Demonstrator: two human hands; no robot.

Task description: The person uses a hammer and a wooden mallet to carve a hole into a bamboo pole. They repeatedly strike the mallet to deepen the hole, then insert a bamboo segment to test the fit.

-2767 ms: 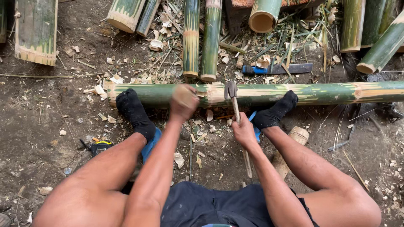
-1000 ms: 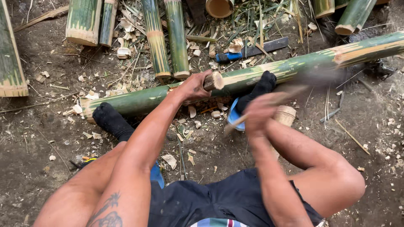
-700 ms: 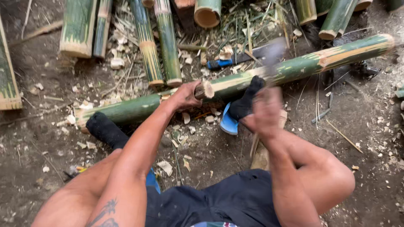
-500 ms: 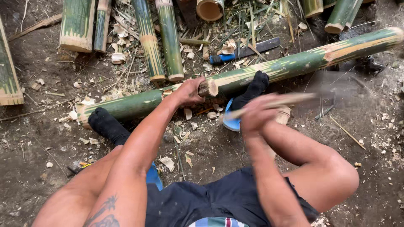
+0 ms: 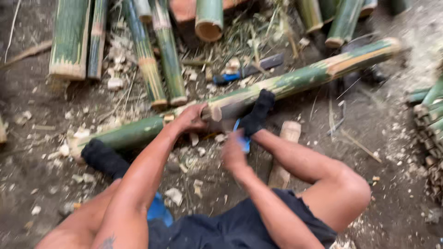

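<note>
A long green bamboo pole [image 5: 304, 78] lies slanted across the dirt. Both feet, in black socks [image 5: 259, 110], are braced against it. My left hand [image 5: 190, 119] is closed around a short round wooden stub [image 5: 215, 112] pressed against the pole at its middle. Lower down, near a blue sandal [image 5: 242, 139], my right hand [image 5: 233, 156] is motion-blurred, and what it holds does not show.
Cut bamboo lengths [image 5: 69, 41] and split strips [image 5: 159, 55] lie at the back. A blue-handled tool [image 5: 249, 71] rests behind the pole. A short wooden log [image 5: 284, 154] lies by my right leg. Chips litter the dirt, and more bamboo is stacked at right [image 5: 429, 120].
My right hand swung a long-handled tool up and down beside the pole and has now dropped toward my body. My left hand stayed on the wooden stub. The view shifted.
</note>
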